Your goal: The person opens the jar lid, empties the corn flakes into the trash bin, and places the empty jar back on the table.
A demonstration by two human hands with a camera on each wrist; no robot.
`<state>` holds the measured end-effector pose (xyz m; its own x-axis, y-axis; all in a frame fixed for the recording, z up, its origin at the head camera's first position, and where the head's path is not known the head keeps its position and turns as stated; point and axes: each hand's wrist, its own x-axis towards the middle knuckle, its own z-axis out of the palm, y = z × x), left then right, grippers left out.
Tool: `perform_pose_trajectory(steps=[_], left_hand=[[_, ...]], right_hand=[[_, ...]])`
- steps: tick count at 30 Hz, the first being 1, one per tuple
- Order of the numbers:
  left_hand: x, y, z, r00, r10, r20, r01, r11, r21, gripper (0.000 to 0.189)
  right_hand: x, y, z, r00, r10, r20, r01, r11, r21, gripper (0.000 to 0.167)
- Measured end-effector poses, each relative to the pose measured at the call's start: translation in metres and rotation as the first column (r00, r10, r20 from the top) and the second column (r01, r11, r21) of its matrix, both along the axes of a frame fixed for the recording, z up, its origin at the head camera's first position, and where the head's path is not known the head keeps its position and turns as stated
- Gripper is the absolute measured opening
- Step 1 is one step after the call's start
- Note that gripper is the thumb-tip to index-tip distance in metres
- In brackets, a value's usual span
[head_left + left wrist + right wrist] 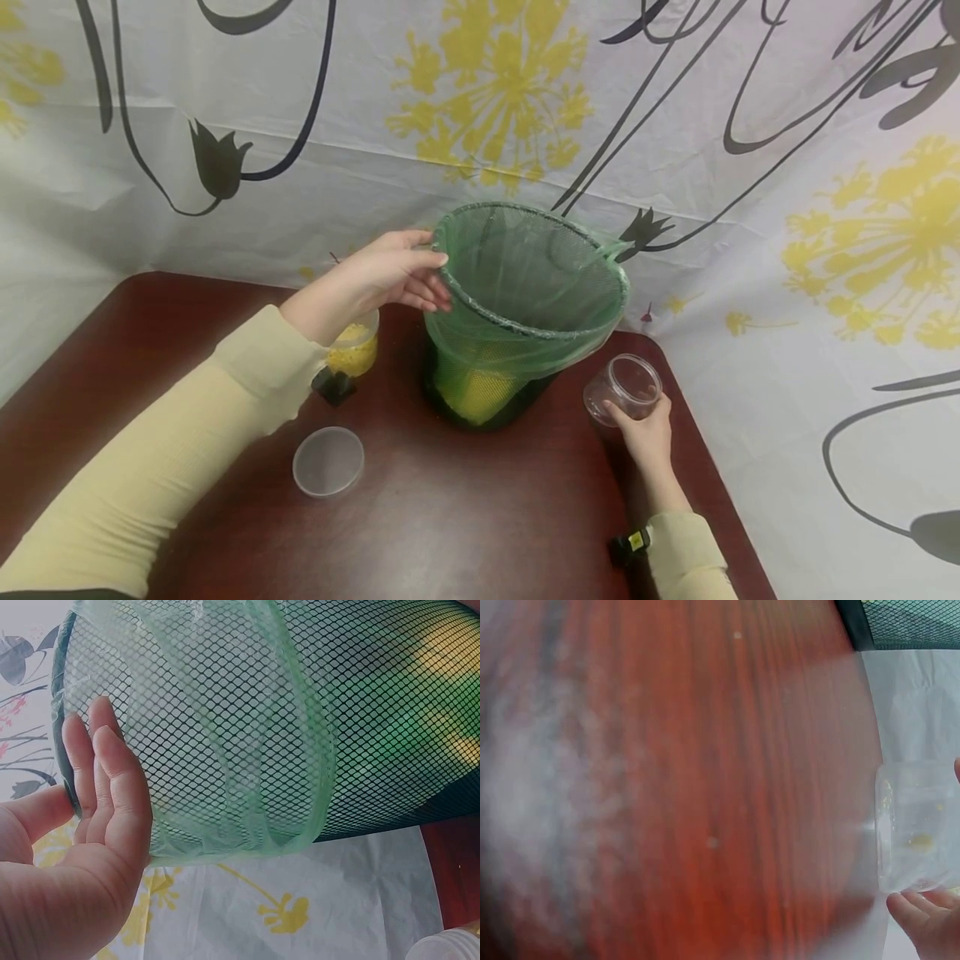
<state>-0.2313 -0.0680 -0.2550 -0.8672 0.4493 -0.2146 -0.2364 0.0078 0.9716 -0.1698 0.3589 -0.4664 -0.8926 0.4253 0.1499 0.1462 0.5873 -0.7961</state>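
A dark mesh wastebasket (480,400) lined with a thin green bag (525,350) stands tilted on the table, with something yellow low inside. My left hand (393,271) holds its rim at the left side. In the left wrist view, the thumb of that left hand (97,840) is at the rim and the other fingers lie along the bag-covered outside. To the basket's right, my right hand (645,433) grips a clear, lidless plastic jar (622,387) between thumb and fingers. Small yellowish bits cling inside the jar (919,817) in the right wrist view.
Behind my left wrist is a clear tub (356,346) with yellow contents. A round translucent lid (328,461) lies flat nearer me. The dark red table (420,517) meets a patterned cloth (337,108) at the back and right.
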Motion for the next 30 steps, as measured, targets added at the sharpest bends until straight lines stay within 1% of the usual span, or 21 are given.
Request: perform_pose_trajectory(steps=[7, 12, 16, 19, 26, 30], left_hand=[[0.0, 0.0, 0.005, 1.0, -0.005, 0.015, 0.005, 0.999, -0.038, 0.072], [0.0, 0.0, 0.004, 1.0, -0.023, -0.004, 0.023, 0.997, -0.072, 0.071], [-0.001, -0.003, 0.0, 0.998, -0.044, -0.044, 0.039, 0.993, -0.113, 0.07], [-0.001, -0.004, -0.002, 0.995, -0.055, -0.087, 0.042, 0.989, -0.14, 0.069], [0.0, -0.006, -0.009, 0.985, -0.048, -0.168, 0.01, 0.975, -0.22, 0.069], [0.002, -0.007, -0.01, 0.978, -0.057, -0.2, 0.007, 0.971, -0.24, 0.07]], right_hand=[[0.001, 0.001, 0.001, 1.0, 0.026, 0.016, -0.026, 0.999, 0.026, 0.092], [0.003, 0.002, 0.004, 0.999, 0.035, 0.038, -0.036, 0.998, 0.044, 0.094], [0.004, 0.001, 0.006, 0.998, 0.046, 0.053, -0.05, 0.997, 0.066, 0.094], [0.005, 0.001, 0.007, 0.997, 0.05, 0.064, -0.055, 0.995, 0.079, 0.094], [0.009, 0.001, 0.011, 0.996, 0.043, 0.084, -0.051, 0.994, 0.093, 0.092], [0.011, 0.0, 0.015, 0.997, 0.026, 0.077, -0.034, 0.994, 0.101, 0.091]])
